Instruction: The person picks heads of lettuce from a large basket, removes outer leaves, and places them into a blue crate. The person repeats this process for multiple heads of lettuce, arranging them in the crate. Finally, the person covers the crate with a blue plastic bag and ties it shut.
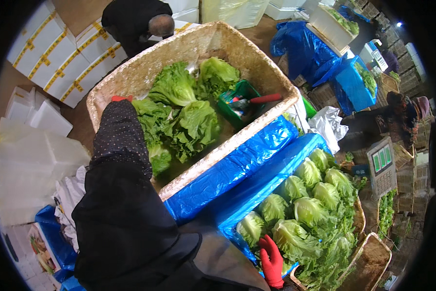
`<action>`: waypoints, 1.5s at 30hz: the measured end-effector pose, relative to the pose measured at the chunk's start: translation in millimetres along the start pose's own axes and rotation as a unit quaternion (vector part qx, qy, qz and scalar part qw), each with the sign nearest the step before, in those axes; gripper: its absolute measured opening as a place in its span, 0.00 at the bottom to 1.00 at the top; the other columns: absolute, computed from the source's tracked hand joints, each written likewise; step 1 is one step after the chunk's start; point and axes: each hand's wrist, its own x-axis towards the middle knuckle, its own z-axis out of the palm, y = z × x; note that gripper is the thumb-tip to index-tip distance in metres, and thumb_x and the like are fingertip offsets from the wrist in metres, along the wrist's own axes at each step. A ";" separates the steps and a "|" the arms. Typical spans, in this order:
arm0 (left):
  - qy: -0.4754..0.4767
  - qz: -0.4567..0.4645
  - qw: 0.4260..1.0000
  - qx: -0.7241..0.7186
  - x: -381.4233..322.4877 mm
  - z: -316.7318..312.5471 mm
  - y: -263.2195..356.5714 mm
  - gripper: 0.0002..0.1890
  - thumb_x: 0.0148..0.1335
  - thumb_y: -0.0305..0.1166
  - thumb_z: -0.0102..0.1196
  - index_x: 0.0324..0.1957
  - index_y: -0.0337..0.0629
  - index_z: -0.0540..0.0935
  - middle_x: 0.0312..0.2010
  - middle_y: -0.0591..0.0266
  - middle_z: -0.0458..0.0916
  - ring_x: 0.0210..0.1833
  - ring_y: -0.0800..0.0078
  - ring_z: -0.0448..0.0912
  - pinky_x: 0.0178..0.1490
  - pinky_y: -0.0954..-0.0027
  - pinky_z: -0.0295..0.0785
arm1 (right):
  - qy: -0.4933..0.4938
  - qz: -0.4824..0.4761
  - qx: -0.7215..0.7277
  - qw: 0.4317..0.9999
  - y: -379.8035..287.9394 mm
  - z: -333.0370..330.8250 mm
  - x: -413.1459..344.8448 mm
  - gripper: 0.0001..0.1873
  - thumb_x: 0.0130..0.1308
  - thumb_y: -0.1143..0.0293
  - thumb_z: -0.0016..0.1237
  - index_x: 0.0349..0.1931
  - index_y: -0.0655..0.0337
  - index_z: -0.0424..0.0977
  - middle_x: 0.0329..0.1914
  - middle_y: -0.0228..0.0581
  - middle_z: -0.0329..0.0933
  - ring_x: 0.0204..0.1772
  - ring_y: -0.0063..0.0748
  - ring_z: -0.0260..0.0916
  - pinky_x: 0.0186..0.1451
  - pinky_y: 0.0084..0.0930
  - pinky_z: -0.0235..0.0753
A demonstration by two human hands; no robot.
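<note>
My left hand (121,98), in a red glove, is at the left inner side of a large worn foam box (225,149); the sleeve hides most of it. Right of it in the box lie several heads of leafy lettuce (179,85) and a small green plastic basket (236,103). A tool with a red handle (265,98) lies across that basket. My right hand (271,260), also red-gloved, rests at the near edge of a blue-lined container, beside a pale lettuce head (250,227), fingers slightly apart. Several lettuce heads (309,211) are stacked there.
A person in black (136,22) bends over beyond the box. Taped white foam boxes (57,54) are stacked at the left. A scale display (381,163) stands at the right, near another person (403,116). A worn tray (370,262) lies at the lower right.
</note>
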 end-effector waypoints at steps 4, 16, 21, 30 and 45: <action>-0.037 0.054 0.994 -0.084 -49.1 -36.0 13.5 0.36 0.49 0.58 0.56 0.55 0.44 0.74 0.53 0.48 0.75 0.57 0.54 0.72 0.60 0.60 0.65 | 0.020 0.006 0.030 0.999 2.5 -5.4 -3.8 0.24 0.66 0.78 0.44 0.64 0.65 0.62 0.57 0.46 0.72 0.59 0.31 0.70 0.62 0.26 0.66; 0.221 0.303 0.790 -0.486 -287.4 -144.6 68.8 0.24 0.48 0.32 0.68 0.46 0.42 0.71 0.41 0.62 0.75 0.46 0.72 0.73 0.52 0.70 0.69 | -0.032 -0.180 -0.033 0.983 23.9 -25.6 -11.5 0.25 0.60 0.78 0.50 0.60 0.66 0.66 0.53 0.48 0.76 0.57 0.35 0.73 0.59 0.27 0.70; 0.239 0.394 0.621 -0.633 -433.0 -177.3 95.3 0.23 0.52 0.28 0.65 0.48 0.41 0.69 0.48 0.61 0.72 0.51 0.72 0.70 0.58 0.69 0.66 | 0.072 -0.289 -0.085 0.951 15.0 -50.2 -42.4 0.26 0.56 0.78 0.52 0.58 0.65 0.68 0.55 0.49 0.74 0.57 0.43 0.73 0.58 0.31 0.69; -0.143 0.652 0.489 -0.562 -650.6 -77.2 279.8 0.26 0.48 0.21 0.66 0.49 0.44 0.69 0.59 0.50 0.69 0.64 0.61 0.65 0.65 0.60 0.62 | 0.115 -0.323 0.206 0.917 35.9 -115.8 -43.7 0.40 0.64 0.51 0.50 0.71 0.56 0.50 0.73 0.42 0.52 0.72 0.41 0.52 0.69 0.40 0.54; -0.561 0.460 0.162 -0.669 -768.5 -4.0 356.9 0.45 0.58 0.41 0.62 0.70 0.41 0.50 0.68 0.55 0.56 0.70 0.62 0.56 0.72 0.59 0.49 | 0.243 -0.502 -0.187 0.808 72.3 -97.9 -163.6 0.29 0.58 0.64 0.57 0.61 0.54 0.67 0.69 0.46 0.59 0.67 0.50 0.59 0.69 0.52 0.56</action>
